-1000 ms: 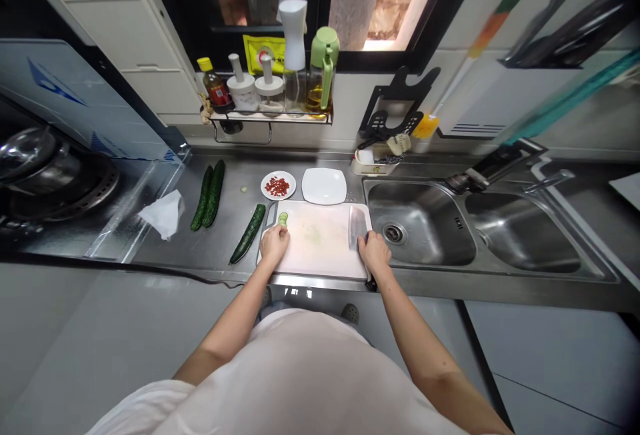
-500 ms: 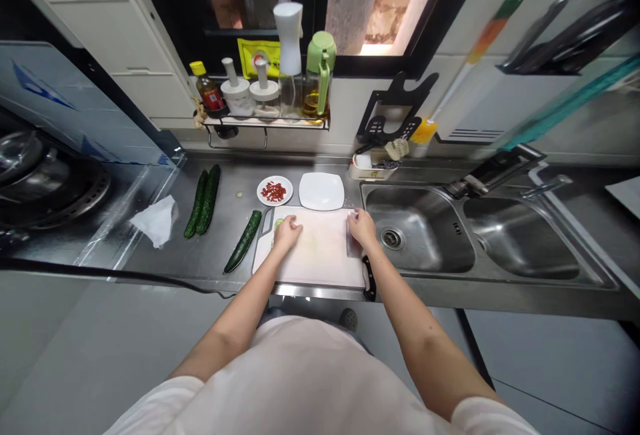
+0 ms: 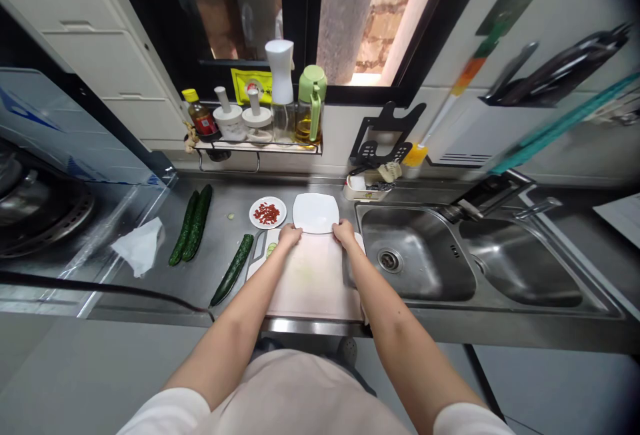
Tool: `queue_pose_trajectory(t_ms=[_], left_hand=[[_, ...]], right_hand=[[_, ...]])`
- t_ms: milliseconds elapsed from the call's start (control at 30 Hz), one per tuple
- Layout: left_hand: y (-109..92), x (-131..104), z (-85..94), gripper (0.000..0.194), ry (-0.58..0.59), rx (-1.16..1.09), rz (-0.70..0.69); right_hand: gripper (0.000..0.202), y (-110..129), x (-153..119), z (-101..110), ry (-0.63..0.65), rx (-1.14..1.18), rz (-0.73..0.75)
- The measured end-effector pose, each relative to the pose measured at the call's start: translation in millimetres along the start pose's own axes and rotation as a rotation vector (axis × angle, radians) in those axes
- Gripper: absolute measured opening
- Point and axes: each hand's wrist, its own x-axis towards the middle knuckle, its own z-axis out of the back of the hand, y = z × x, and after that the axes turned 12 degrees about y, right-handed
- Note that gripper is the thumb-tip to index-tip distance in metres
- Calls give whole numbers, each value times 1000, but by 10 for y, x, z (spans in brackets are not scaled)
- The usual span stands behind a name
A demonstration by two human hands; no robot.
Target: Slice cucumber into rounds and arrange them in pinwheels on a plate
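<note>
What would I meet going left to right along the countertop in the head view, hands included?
Crumpled white sheet, pair of cucumbers, single cucumber, round plate of red pieces, left hand, white square plate, right hand, left sink basin, right sink basin.

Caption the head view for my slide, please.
Left hand and right hand touch a squarish white plate by the cutting board.

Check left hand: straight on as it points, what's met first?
Most likely the square white plate: the left hand is at its near left corner. Actual contact is hard to tell.
</note>
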Motion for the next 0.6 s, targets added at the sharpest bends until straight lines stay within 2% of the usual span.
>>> queue_pose_trajectory(t_ms=[133, 300, 467, 600], left_hand=[[-16, 60, -21, 22, -19, -66, 11], [-29, 89, -18, 13, -53, -154, 10], [-36, -27, 12, 14, -53, -228, -29], [60, -289, 7, 17, -31, -359, -124]], right_hand=[[31, 4, 110, -36, 7, 218, -47], [26, 17, 153, -44, -23, 411, -56], [35, 12, -11, -7, -47, 545, -1], [35, -80, -266, -19, -48, 595, 48]])
